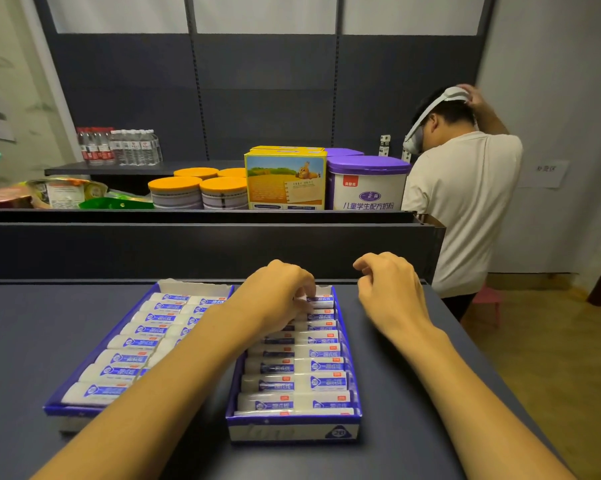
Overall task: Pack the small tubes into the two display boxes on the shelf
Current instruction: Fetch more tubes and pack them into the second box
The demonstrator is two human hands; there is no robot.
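Two blue display boxes lie side by side on the dark shelf (pixel 413 393). The left box (pixel 54 407) and the right box (pixel 356 375) both hold rows of small white-and-blue tubes. My left hand (pixel 275 296) reaches over the far end of the right box, its fingertips curled down onto a tube (pixel 321 300) in the back row. My right hand (pixel 389 289) hovers just right of that box with fingers loosely curled, holding nothing.
Behind a dark divider (pixel 205 251), another shelf carries orange-lidded tins (pixel 176 192), a yellow carton (pixel 285 180), a purple-lidded tin (pixel 368 183), snack bags (pixel 63 192) and water bottles (pixel 119 147). A person in a white shirt (pixel 465 202) stands at the right.
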